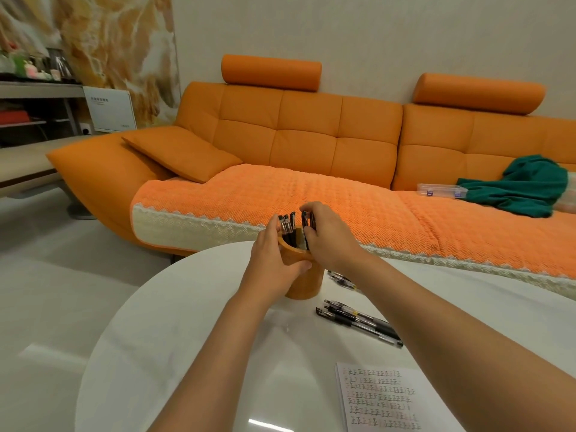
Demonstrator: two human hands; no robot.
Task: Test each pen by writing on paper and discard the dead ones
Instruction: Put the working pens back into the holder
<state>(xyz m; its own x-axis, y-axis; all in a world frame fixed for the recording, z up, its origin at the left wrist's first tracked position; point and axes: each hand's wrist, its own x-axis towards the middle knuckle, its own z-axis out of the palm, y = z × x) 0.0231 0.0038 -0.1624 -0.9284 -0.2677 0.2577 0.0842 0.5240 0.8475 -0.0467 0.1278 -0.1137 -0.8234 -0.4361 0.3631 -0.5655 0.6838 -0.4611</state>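
Your left grip (pixel 274 260) is closed round the orange pen holder (pixel 304 286): the fingers wrap its far side and the thumb lies across the wall that faces you. The holder stands on the white round bench (pixel 187 307), directly below both grips.

Your right grip (pixel 330 236) is at the mouth of the holder, very near the left one. Its fingers curl over the top of a bundle of pens (pixel 307 224) and pinch it; the lower ends of these pens are inside the holder.

Between the two grips, some upright pens (pixel 288 227) stick out of the holder. I cannot tell if your left fingertips touch them.

Nearer to you than the right grip, and to its right, loose pens (pixel 358 322) lie on the bench beside your right forearm. A few more pens (pixel 343 280) lie near the holder's foot, partly hidden by that forearm.

The paper (pixel 380 397), covered with rows of written marks, lies still nearer to you, well apart from both grips. Beyond the grips is an orange sofa (pixel 311 135) with a green cloth (pixel 530 188) and a clear box (pixel 442 191) on it.
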